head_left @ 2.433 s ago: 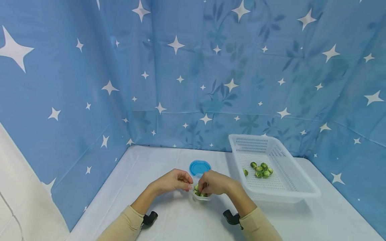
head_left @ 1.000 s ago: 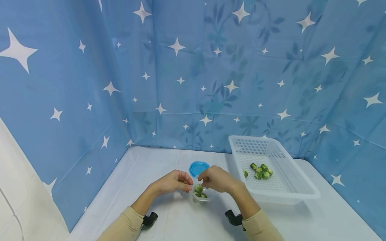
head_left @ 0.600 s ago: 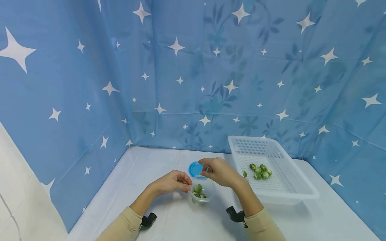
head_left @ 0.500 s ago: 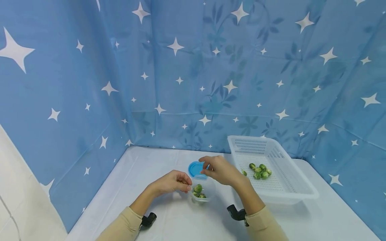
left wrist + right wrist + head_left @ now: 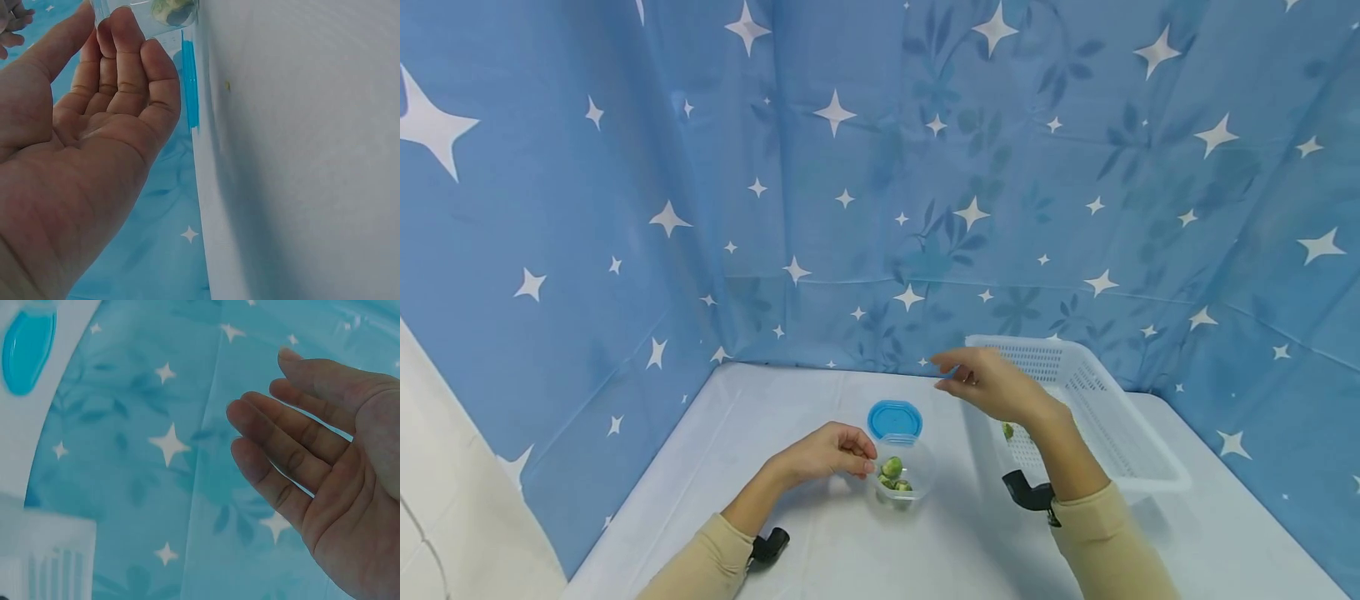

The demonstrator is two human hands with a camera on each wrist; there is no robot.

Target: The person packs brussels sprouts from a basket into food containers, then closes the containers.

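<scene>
On the white table stands a small clear plastic container (image 5: 922, 475) with a few Brussels sprouts (image 5: 892, 467) inside. My left hand (image 5: 829, 454) holds it at its left side, thumb at the rim and fingertips against the wall. The left wrist view shows that hand (image 5: 106, 119) from the palm side, with the container (image 5: 140, 17) at its fingertips. Raised in the air, my right hand (image 5: 996, 387) is near the left edge of a white perforated basket (image 5: 1131, 446). Its fingers are loosely bent and nothing lies between them.
A round blue lid (image 5: 895, 419) lies just behind the container. One sprout (image 5: 1007, 430) shows in the basket; my right arm covers much of its inside. A blue star-patterned curtain (image 5: 865, 167) encloses the table at the back and sides.
My right hand has left a Brussels sprout in the container, then lifted and moved right toward the basket. The left hand has stayed at the container.
</scene>
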